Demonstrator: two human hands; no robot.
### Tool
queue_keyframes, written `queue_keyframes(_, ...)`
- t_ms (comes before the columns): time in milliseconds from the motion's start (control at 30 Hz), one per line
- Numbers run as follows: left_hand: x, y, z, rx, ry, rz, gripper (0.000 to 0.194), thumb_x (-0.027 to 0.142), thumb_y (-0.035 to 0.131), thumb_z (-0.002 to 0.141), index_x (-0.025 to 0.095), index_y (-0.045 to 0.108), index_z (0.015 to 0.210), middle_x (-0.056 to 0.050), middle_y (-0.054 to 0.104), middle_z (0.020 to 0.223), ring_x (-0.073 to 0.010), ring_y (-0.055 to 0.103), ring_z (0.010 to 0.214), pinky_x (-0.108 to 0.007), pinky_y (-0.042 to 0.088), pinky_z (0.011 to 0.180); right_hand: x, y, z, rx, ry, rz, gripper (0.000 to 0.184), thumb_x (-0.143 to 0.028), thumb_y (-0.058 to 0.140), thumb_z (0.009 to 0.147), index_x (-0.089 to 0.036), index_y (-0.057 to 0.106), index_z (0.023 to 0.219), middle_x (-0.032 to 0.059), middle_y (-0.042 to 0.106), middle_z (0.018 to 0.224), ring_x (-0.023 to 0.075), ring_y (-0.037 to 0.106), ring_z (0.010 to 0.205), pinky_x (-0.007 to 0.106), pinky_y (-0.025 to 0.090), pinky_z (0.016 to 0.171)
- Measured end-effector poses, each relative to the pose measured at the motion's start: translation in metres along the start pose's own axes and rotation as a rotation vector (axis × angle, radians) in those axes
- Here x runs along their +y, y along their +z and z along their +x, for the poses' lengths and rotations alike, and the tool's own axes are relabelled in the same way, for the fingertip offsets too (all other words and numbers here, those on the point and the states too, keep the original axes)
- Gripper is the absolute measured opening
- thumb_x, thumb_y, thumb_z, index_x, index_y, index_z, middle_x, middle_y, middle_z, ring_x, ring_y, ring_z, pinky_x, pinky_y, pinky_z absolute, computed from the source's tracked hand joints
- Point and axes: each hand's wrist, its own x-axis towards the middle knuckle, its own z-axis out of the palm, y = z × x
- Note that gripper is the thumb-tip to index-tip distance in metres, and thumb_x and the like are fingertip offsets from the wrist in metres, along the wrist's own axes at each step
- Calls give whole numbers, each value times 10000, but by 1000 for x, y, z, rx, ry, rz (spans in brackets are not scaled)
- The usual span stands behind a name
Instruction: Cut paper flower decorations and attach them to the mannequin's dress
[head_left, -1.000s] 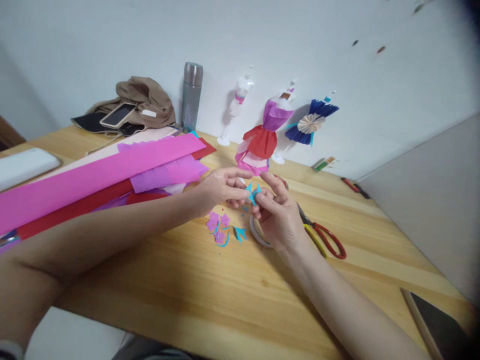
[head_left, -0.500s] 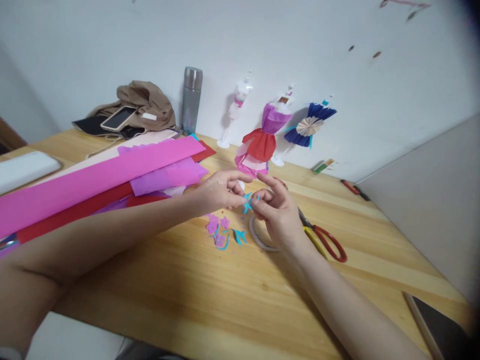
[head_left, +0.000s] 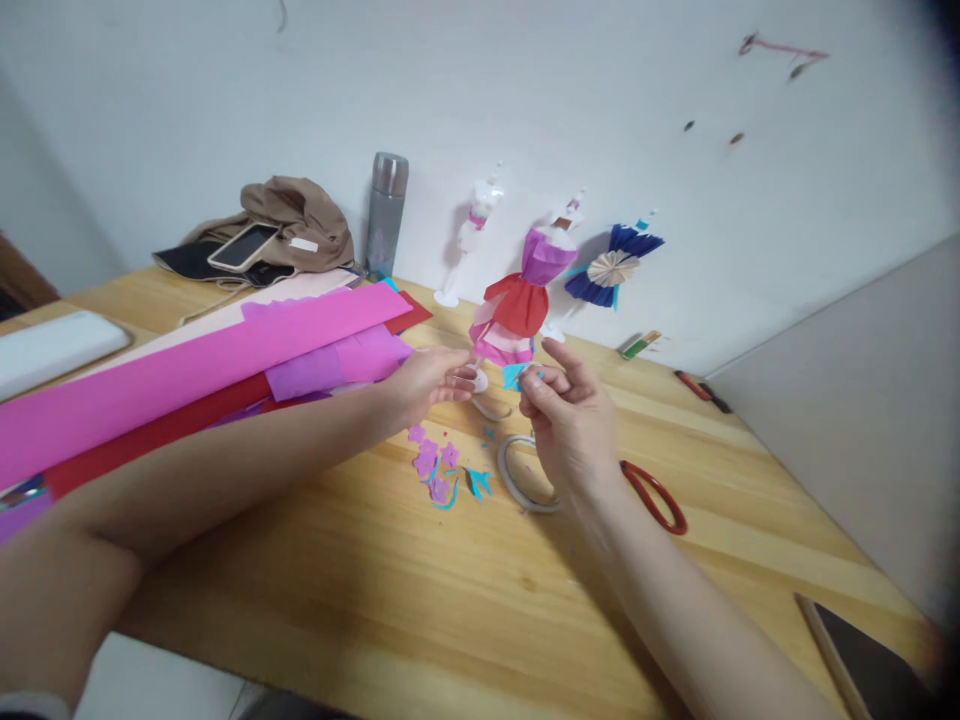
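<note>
My right hand [head_left: 571,415] pinches a small turquoise paper piece [head_left: 513,377] between thumb and fingertips, its index finger raised. To its left, my left hand [head_left: 429,385] hangs with fingers apart, nothing visible in them, near the white stand base of a dress form. Purple paper flowers [head_left: 426,462] and turquoise paper scraps [head_left: 478,483] lie below the hands. A roll of tape [head_left: 505,474] lies partly behind my right hand. Beside my right forearm shows a red scissors handle [head_left: 678,516]; the rest is hidden.
Along the wall stand a plain white dress form [head_left: 480,208], one in a purple and red paper dress [head_left: 517,305], one in navy paper [head_left: 628,250], and a grey flask [head_left: 386,215]. Pink paper [head_left: 210,365] spans the left. A dark tablet-like slab [head_left: 862,650] lies front right.
My left hand has let go of the turquoise paper and drawn back left. My right hand keeps the piece and has moved slightly right. The view has tilted a little.
</note>
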Motion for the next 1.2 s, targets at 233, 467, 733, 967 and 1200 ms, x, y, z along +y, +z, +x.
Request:
queue_keyframes(233,7,23,15,110,45,-243,166,182,562,940,170,605,781,-32,665,749,-126,609,773,-253,494,806,9,16,20,61,-128,-34,442,-238,807,654,-261,647,1065,-71,629,697,122,566,607,275,449,589)
queue_keyframes(467,14,27,16,160,76,-363,216,164,459,981,181,562,792,-6,612,707,-98,578,701,-222,488,778,18,23,26,101,-238,-114,424,-230,799,661,-260,646,1055,-53,676,714,159,632,695,314,515,670)
queue_keyframes(733,13,27,19,107,32,-381,214,230,507,978,198,561,773,6,579,648,-101,544,616,-247,473,704,18,12,21,64,-377,-379,428,-195,752,789,-281,645,1195,-21,682,785,187,637,740,361,492,723)
queue_keyframes(967,2,24,32,55,7,-375,177,312,529,962,233,640,851,-27,640,655,-171,635,711,-312,500,755,8,3,36,-163,-705,-757,495,-157,651,844,-341,631,1304,15,712,838,223,627,709,406,517,682)
queue_keyframes(1200,0,23,34,67,41,-386,236,344,507,965,208,650,834,-41,651,675,-173,638,668,-296,497,698,11,-3,51,-181,-829,-839,602,-151,615,853,-414,549,1389,-1,689,808,214,621,622,407,548,615)
